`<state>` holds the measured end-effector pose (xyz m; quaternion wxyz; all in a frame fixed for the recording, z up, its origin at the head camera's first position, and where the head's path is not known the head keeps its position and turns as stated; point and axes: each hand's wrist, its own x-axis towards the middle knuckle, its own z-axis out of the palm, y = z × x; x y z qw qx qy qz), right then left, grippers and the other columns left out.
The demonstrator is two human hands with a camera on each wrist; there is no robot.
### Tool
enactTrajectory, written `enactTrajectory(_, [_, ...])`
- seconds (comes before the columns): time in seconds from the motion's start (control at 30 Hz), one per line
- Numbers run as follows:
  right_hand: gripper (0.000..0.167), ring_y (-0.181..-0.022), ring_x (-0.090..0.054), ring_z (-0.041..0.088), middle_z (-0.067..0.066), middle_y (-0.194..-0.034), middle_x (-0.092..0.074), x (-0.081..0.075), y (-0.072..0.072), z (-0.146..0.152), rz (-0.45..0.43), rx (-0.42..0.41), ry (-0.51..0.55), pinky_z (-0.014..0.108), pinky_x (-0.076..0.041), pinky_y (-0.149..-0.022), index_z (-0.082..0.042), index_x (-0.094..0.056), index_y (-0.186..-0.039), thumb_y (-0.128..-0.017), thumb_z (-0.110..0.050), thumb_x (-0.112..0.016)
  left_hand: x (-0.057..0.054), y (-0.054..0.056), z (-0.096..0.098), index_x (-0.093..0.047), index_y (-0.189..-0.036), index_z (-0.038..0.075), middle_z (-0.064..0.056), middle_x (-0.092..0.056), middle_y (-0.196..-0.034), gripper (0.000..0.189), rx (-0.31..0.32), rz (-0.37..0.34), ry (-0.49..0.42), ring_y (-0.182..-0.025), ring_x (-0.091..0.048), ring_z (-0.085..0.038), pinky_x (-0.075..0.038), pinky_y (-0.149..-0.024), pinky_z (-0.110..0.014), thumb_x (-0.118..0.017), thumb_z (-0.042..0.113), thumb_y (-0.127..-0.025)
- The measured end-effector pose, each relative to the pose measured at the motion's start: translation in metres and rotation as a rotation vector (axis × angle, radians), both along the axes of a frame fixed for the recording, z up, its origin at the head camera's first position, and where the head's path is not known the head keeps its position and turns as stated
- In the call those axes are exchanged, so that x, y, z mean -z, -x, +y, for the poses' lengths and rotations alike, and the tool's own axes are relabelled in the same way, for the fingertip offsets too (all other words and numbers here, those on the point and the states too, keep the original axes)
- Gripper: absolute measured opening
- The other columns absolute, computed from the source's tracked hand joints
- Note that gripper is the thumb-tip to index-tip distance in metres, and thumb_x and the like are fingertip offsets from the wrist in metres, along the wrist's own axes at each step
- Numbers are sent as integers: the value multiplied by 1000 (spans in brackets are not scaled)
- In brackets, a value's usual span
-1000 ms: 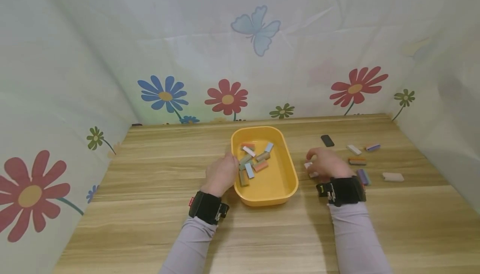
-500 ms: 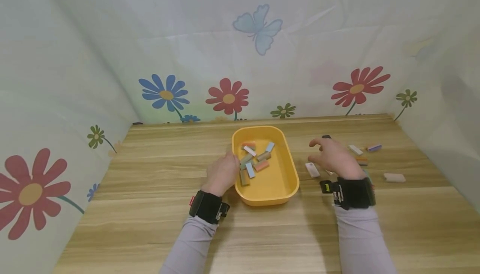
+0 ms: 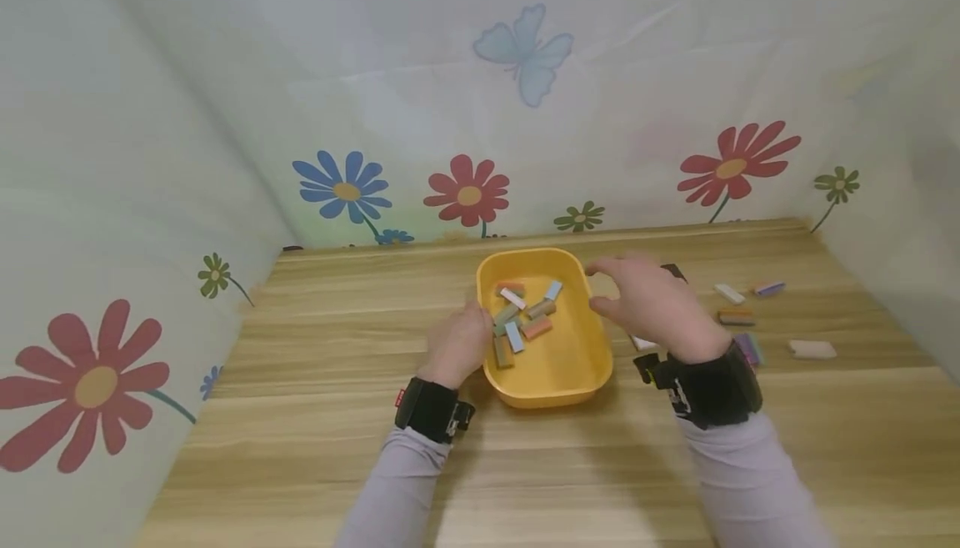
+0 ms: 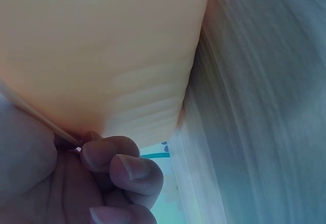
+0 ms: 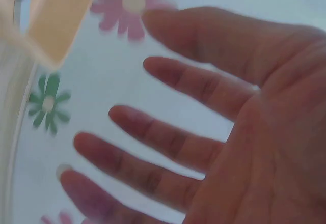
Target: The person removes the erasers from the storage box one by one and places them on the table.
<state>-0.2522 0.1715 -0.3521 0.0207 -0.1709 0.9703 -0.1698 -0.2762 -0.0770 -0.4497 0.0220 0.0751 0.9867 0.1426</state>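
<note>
My left hand [image 3: 459, 346] grips the left rim of a yellow plastic tub [image 3: 551, 400]. In the left wrist view, the fingers [image 4: 136, 175] curl under the rim, against the tub's wall [image 4: 102, 56]. Several small oblong blocks, like erasers, lie in the tub's left and far part, among them an orange one [image 3: 537, 328] and a light blue one [image 3: 513, 337]. Over the table beside the tub's right rim is my right hand [image 3: 660, 302]. Its fingers [image 5: 168, 135] are spread and the palm holds nothing. A white block [image 3: 642, 343] lies partly hidden under it.
Right of the tub, more blocks lie on the wooden table [image 3: 360, 314]: a black one [image 3: 673, 272], a brown-orange one [image 3: 736, 317], a purple one [image 3: 747, 349] and a beige one [image 3: 812, 349]. A flowered white curtain [image 3: 405, 106] stands behind and at both sides.
The right hand has left the white block on the table, opened its fingers and come up toward the tub's right rim. The left hand stays on the left rim. The head view has shifted slightly.
</note>
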Motion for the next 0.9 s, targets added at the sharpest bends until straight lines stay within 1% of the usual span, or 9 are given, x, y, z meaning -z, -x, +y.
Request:
enactTrajectory(0.07, [42, -111, -57, 36, 17, -126, -59, -3, 1, -15, 15, -77, -53, 54, -47, -87, -9, -60, -129, -91, -25, -69, 0, 1, 1, -56, -101, 5, -6, -53, -69, 32, -22, 5, -17, -60, -54, -23, -45, -54, -40, -32, 26, -107])
enactTrajectory(0.13, [40, -101, -60, 31, 14, -119, -62, -4, 4, -31, 22, -156, -110, 48, -49, -82, -10, -62, -125, -90, -25, -71, -1, 2, 1, -55, -99, 6, -6, -54, -70, 31, -35, 11, -26, -60, -54, -24, -45, -55, -40, -33, 26, -107])
enactTrajectory(0.2, [38, -90, -60, 25, 10, -112, -62, -2, 7, -44, 3, -212, -167, 42, -51, -74, -11, -63, -123, -89, -26, -71, -1, 2, 1, -56, -99, 6, -7, -54, -70, 30, -30, 13, -32, -61, -55, -25, -45, -55, -42, -34, 25, -107])
enactTrajectory(0.27, [36, -83, -58, 22, 8, -104, -61, 2, 10, -55, -21, -262, -216, 38, -51, -71, -11, -65, -122, -89, -24, -72, -1, 2, 1, -56, -99, 5, -7, -55, -71, 31, -26, 8, -36, -63, -56, -25, -46, -57, -43, -34, 26, -106])
enactTrajectory(0.4, [30, -81, -55, 22, 7, -96, -60, 13, 21, -69, -57, -336, -232, 37, -49, -70, -9, -66, -116, -89, -21, -73, 1, 3, 3, -56, -99, 5, -8, -57, -74, 32, -32, 8, -42, -67, -59, -26, -48, -59, -45, -33, 26, -107])
enactTrajectory(0.53, [42, -87, -56, 25, 9, -97, -61, 17, 39, -75, -79, -362, -226, 40, -48, -77, -7, -62, -123, -85, -20, -77, 0, 6, 5, -56, -99, 6, -9, -59, -77, 33, -46, 9, -48, -71, -61, -28, -48, -61, -46, -32, 28, -106])
enactTrajectory(0.67, [37, -79, -56, 23, 5, -87, -62, 21, 57, -83, -105, -371, -277, 35, -47, -72, -4, -65, -111, -78, -16, -80, -2, 6, 5, -56, -99, 7, -9, -60, -78, 34, -47, 2, -49, -75, -63, -29, -48, -64, -47, -32, 29, -107])
enactTrajectory(0.77, [20, -70, -53, 21, 3, -77, -58, 32, 64, -94, -163, -330, -339, 31, -43, -63, -6, -64, -93, -79, -11, -76, -2, 4, 4, -56, -98, 7, -8, -58, -76, 33, -47, -6, -59, -72, -61, -28, -47, -64, -47, -33, 28, -106])
enactTrajectory(0.9, [17, -72, -54, 23, 6, -78, -58, 50, 66, -106, -188, -239, -377, 32, -44, -61, -8, -65, -94, -80, -9, -74, 0, 2, 2, -56, -96, 7, -7, -57, -74, 32, -48, -7, -74, -68, -59, -27, -47, -63, -47, -34, 28, -106])
